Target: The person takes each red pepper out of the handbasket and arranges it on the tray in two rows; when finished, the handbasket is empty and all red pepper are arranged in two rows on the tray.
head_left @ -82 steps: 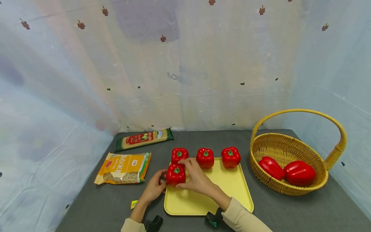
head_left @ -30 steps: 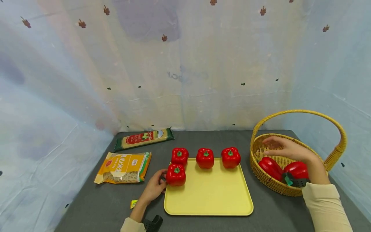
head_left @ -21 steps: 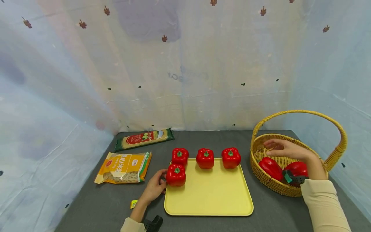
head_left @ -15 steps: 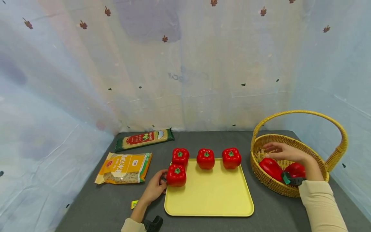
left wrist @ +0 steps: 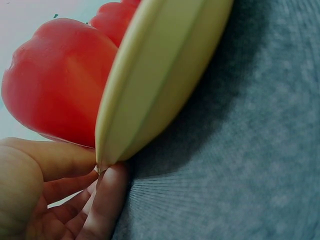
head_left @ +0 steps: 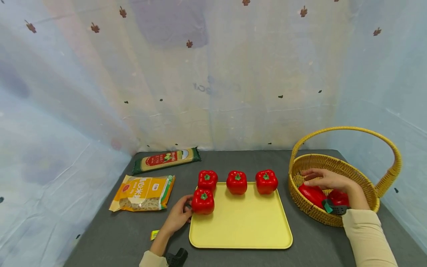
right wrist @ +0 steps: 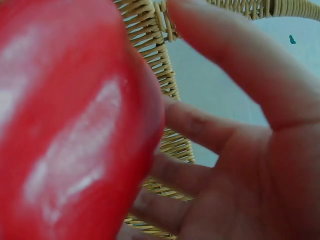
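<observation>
Pinching the left edge of the yellow tray (head_left: 247, 230), your left hand (head_left: 176, 217) holds that edge narrowly between thumb and finger, just beside the front red bell pepper (head_left: 202, 202); this pepper and the back-left red bell pepper (head_left: 207, 180) stand close together at the tray's left side; the middle red bell pepper (head_left: 237, 182) and the right red bell pepper (head_left: 266, 181) stand apart from each other along the far edge; all four have their green stems uppermost; well to the right, your right hand (head_left: 328, 180) is inside the wicker basket (head_left: 301, 210), below its arched handle (head_left: 345, 128), with thumb and fingers spread wide over the left basket pepper (head_left: 311, 194); the right wrist view shows glossy red skin close before the palm, some fingertips hidden behind it, so you cannot tell how far they touch; the right basket pepper (head_left: 337, 196) lies next to its neighbour, partly covered by your arm and the black wrist mount (head_left: 339, 210); left of the tray, the orange food packet (head_left: 142, 193) lies on the dark grey table covering (head_left: 110, 244), in front of the long green-and-tan packet (head_left: 166, 160); your left forearm partly hides the small yellow item (head_left: 154, 234).
</observation>
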A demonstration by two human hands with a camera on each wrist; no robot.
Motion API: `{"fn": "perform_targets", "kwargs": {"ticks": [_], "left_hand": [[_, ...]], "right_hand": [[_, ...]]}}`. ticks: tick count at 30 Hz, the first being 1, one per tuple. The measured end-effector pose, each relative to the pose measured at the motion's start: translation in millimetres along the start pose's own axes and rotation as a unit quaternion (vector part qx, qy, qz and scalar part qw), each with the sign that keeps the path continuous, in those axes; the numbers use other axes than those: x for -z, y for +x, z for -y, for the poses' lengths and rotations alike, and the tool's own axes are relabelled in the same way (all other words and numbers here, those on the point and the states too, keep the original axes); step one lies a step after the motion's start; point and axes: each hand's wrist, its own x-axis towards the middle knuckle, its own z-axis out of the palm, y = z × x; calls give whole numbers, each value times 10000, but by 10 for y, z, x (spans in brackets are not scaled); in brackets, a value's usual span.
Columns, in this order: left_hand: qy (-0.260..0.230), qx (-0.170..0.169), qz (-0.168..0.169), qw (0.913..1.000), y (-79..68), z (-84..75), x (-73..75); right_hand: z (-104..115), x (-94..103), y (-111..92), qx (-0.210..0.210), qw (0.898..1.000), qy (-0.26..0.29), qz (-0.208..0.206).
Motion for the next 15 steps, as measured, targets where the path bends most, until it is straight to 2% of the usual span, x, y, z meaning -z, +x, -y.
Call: {"fn": "perform_targets", "kwargs": {"ticks": [5, 15], "left_hand": [[-13, 37, 57, 10000, 0, -9, 12], [-12, 89, 30, 10000, 8, 3, 8]], "right_hand": [[0, -16, -9, -80, 9997, -62, 238], [-46, -21, -10, -157, 9988, -79, 465]]}}
